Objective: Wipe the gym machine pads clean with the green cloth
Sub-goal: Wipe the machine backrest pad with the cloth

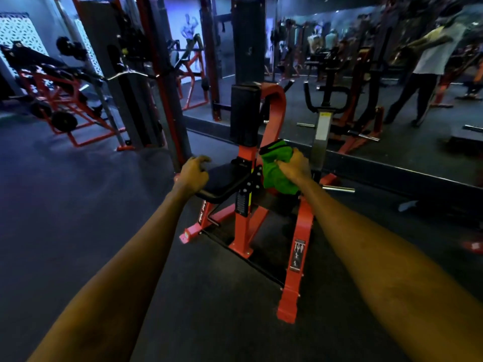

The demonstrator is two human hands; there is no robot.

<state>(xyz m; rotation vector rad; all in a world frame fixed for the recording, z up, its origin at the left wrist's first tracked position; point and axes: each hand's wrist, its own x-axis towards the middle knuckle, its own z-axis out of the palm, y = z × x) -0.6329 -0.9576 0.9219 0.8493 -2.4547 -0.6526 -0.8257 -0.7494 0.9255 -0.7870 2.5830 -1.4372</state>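
Dim gym hall, blue-lit, dark rubber floor (pixel 78 205); head view only. Red-framed machine (pixel 298 257) stands centre, before what looks like a mirrored wall (pixel 392 158). It has a black seat pad (pixel 224 178) low down and a tall black upright pad (pixel 244 113) above it on a red post. Right hand (pixel 296 165) is closed in a fist round the green cloth (pixel 278 168), which is bunched. Most of the fabric spills out to the left of the knuckles and hangs below them, and one dark-edged corner pokes up toward the foot of the upright pad. The cloth is held just right of the post and seat bracket, not on the seat pad; whether it touches the red frame cannot be told. Left hand (pixel 193 173) hovers at the seat pad's left edge with fingers loosely curled and nothing in them; contact with the pad is unclear. The right fingers are buried in the cloth, only the back of the hand showing. The seat pad's right side is hidden behind the bracket and cloth. The printed label on the near frame leg is too small to read. Both forearms are cut off by the lower edge. The background is smeared: a person in a pale shirt (pixel 431 53) far right, blurred, and another red rack with plates (pixel 62 105) far left.
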